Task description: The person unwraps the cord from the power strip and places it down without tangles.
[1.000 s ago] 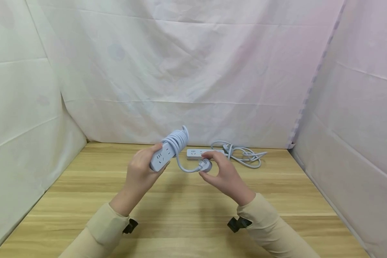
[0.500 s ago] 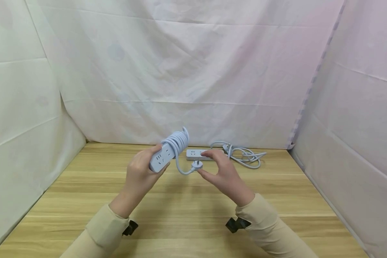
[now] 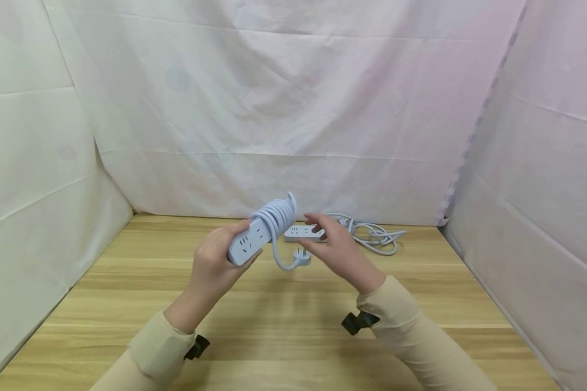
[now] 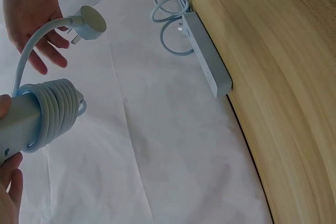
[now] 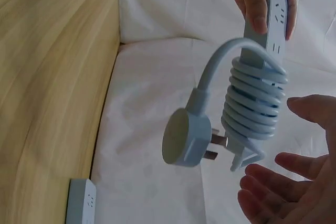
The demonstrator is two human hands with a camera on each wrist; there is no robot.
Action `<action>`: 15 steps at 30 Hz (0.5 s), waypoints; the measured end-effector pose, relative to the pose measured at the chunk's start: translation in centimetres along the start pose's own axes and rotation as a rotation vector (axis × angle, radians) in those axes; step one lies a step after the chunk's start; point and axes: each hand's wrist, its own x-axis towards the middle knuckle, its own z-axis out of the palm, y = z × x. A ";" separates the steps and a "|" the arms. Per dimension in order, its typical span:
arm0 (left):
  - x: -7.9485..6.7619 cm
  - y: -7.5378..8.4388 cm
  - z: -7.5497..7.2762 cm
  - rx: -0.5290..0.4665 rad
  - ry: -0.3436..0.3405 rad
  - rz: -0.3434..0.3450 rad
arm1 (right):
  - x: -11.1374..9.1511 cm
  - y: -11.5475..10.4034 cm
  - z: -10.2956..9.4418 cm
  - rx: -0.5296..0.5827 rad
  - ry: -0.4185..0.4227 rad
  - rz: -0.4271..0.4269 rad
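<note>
The left hand (image 3: 215, 259) has its fingers (image 5: 256, 11) clamped around a pale power strip (image 3: 248, 244) above the wooden bench (image 3: 274, 336), its wound cord (image 3: 278, 214) wrapping the far end. The three-pin plug (image 3: 301, 257) (prongs up in the head view) dangles just beside the right hand (image 3: 341, 250), fingers apart. A second power strip (image 3: 303, 233) lies behind.

Held up over the wooden table (image 3: 274, 336), tilted, with the wrapped end toward the table's back edge: a long pale power strip (image 3: 244, 247) with little holes. Wound round that end in snug loops: a pale cord (image 3: 275, 216). Hanging loose above the table: a round plug (image 5: 184, 137), prongs pointing up.
</note>
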 end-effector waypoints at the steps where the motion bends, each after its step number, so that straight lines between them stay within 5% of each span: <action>1: 0.0 0.1 -0.1 -0.001 0.003 0.012 | 0.3 0.2 -0.2 -0.001 -0.022 0.002; 15: -0.3 0.6 -0.2 -0.078 -0.022 0.127 | 1.3 2.3 -1.0 0.152 -0.233 -0.026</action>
